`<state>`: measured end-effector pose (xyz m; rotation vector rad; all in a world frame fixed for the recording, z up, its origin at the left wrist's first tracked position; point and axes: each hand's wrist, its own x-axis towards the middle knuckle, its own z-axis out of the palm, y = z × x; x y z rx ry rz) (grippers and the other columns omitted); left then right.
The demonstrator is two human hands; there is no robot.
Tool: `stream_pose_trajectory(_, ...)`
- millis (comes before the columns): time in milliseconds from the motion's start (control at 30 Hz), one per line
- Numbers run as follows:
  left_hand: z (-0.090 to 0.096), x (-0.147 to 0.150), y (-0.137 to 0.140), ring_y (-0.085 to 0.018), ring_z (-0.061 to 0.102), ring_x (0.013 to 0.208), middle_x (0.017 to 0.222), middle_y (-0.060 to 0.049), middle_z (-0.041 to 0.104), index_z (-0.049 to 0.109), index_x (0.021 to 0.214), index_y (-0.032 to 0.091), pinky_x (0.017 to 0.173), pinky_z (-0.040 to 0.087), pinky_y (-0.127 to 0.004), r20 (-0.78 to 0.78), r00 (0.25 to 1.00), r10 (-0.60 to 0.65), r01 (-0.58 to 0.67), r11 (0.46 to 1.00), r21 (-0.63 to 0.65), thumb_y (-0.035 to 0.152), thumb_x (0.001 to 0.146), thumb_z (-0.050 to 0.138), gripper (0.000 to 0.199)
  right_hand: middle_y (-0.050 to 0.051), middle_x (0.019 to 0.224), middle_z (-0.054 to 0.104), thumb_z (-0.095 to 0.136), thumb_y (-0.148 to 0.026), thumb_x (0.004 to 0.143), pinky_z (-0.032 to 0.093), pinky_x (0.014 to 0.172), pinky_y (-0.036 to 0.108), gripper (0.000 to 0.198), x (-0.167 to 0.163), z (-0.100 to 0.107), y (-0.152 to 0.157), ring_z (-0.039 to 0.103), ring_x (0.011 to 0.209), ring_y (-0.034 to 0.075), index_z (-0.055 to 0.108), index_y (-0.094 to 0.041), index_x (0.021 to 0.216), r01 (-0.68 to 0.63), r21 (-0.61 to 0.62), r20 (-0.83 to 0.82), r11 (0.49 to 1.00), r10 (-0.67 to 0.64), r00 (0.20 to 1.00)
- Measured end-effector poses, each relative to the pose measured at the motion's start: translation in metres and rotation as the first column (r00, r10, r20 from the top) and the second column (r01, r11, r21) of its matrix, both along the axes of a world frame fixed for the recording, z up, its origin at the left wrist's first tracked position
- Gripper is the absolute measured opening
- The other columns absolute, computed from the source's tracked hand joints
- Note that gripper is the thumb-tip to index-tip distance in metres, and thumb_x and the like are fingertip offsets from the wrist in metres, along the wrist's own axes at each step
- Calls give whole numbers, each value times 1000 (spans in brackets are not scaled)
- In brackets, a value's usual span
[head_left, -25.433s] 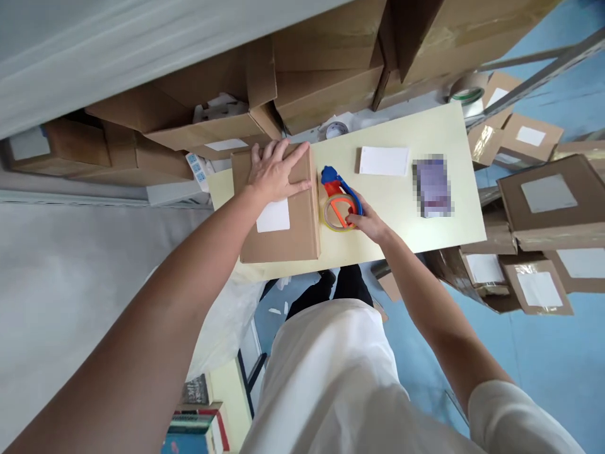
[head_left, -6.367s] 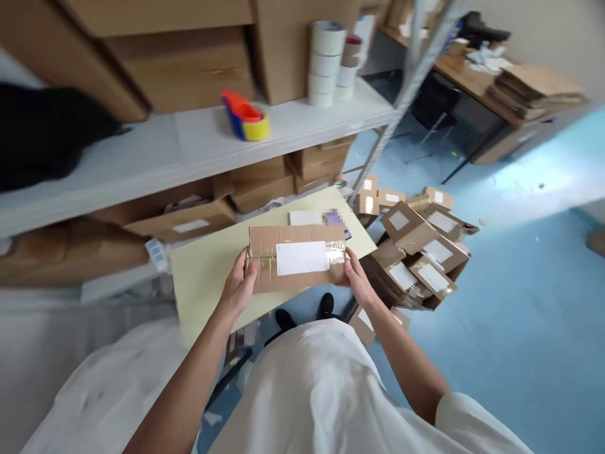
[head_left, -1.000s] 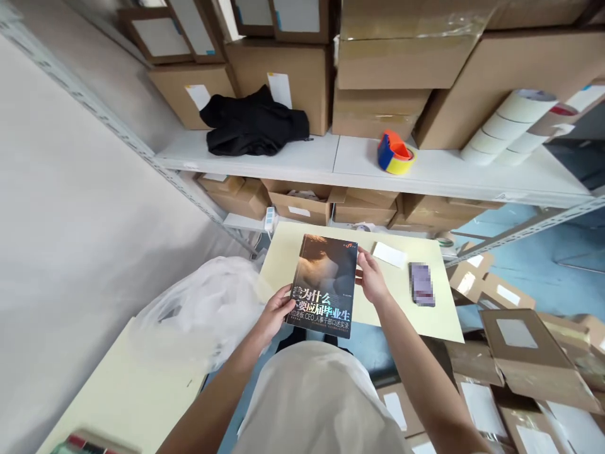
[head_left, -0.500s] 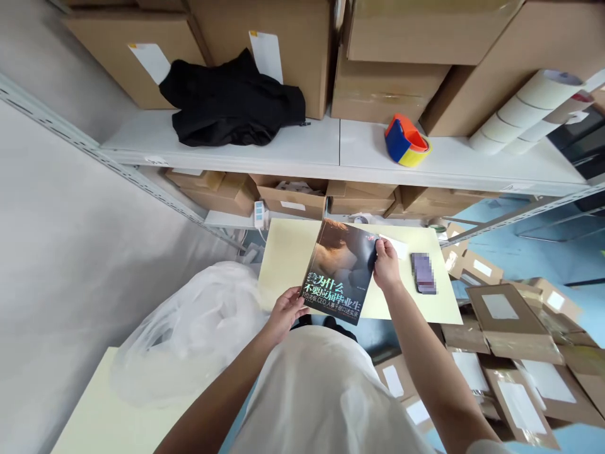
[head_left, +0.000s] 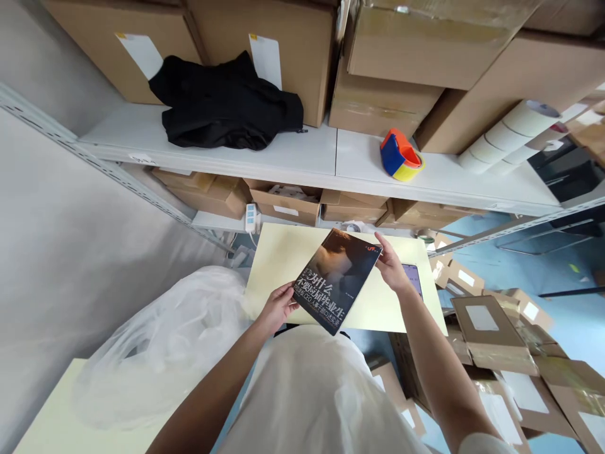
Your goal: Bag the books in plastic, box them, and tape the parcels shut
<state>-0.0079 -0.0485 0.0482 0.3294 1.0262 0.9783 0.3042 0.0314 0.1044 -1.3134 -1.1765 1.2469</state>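
Book [head_left: 338, 280]: dark cover, brown-lit picture toward its top, pale Chinese lettering across the lower part; held askew over the near edge of the pale yellow table [head_left: 274, 258]. Left hand [head_left: 278, 307], fingers curled, pinches the book's left corner, while the right hand [head_left: 391, 263] grasps the upper-right corner with one finger extended. Phone [head_left: 413, 277] lies on the table's right part, partly hidden by the right arm; tape dispenser [head_left: 401, 156] rests on the shelf [head_left: 302, 151] above the table's far edge.
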Motion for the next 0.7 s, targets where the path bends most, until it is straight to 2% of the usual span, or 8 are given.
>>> stream_pose_trajectory(100, 0, 9, 4, -15, 61, 74, 90, -6, 70, 69, 101, 19, 73, 45, -29, -16, 1000, -12, 12, 1000, -6, 42, 59, 85, 50, 6, 116, 61, 79, -35, 64, 49, 84, 37, 38, 16, 17, 17, 53, 112, 26, 70, -30, 100, -135, 132, 195, 982, 108, 975)
stream_pose_trajectory(167, -1, 16, 3, -18, 63, 84, 100, -6, 70, 68, 105, 22, 78, 46, -32, -19, 999, -50, 50, 999, -3, 45, 61, 82, 52, 7, 121, 60, 79, -37, 65, 48, 87, 39, 28, 21, 25, 26, 50, 118, 28, 71, -29, 91, -204, 162, 243, 965, 161, 956)
stream_pose_trajectory(233, -1, 24, 0, -23, 63, 97, 107, -8, 70, 67, 103, 23, 83, 45, -35, -4, 993, -122, 122, 993, -11, 58, 64, 75, 53, 6, 111, 65, 78, -40, 67, 48, 83, 38, 25, 21, 28, 32, 55, 107, 26, 69, -27, 85, -214, 154, 195, 965, 182, 964)
stream_pose_trajectory(333, 1, 35, -5, -31, 58, 113, 112, -16, 69, 68, 99, 19, 91, 43, -42, 104, 973, -205, 205, 979, 10, 86, 62, 51, 78, 2, 80, 65, 75, -44, 70, 47, 73, 35, 24, 13, 26, 38, 57, 77, 20, 65, -25, 80, -170, 112, 76, 979, 162, 984)
stream_pose_trajectory(400, 6, 41, -4, -33, 58, 114, 114, -20, 67, 66, 101, 16, 93, 42, -45, 129, 981, -145, 136, 988, 78, 92, 59, 43, 89, -1, 71, 62, 73, -45, 71, 46, 70, 34, 24, 7, 24, 41, 55, 69, 17, 64, -24, 78, -150, 93, 49, 984, 146, 988)
stream_pose_trajectory(500, 18, 45, 5, -29, 62, 104, 109, -14, 68, 59, 107, 19, 87, 47, -42, -106, 993, 44, -25, 984, 174, 73, 56, 71, 76, 0, 72, 63, 71, -46, 70, 46, 70, 34, 25, -1, 23, 46, 55, 70, 18, 66, -23, 78, -148, 73, 60, 986, 144, 988)
stream_pose_trajectory(567, 25, 47, 12, -25, 65, 95, 101, -9, 69, 58, 105, 20, 79, 51, -36, -283, 956, 82, -30, 983, 184, 56, 54, 83, 67, 0, 74, 66, 70, -48, 70, 47, 74, 35, 27, -3, 24, 49, 57, 73, 19, 68, -23, 81, -135, 73, 74, 988, 130, 989)
stream_pose_trajectory(700, 29, 52, 14, -18, 65, 83, 88, -3, 67, 57, 93, 19, 67, 52, -27, -298, 947, 115, -65, 982, 175, 52, 59, 81, 54, 1, 86, 71, 71, -52, 71, 47, 86, 40, 32, 10, 32, 44, 61, 86, 23, 73, -25, 89, -110, 33, 68, 993, 107, 992)
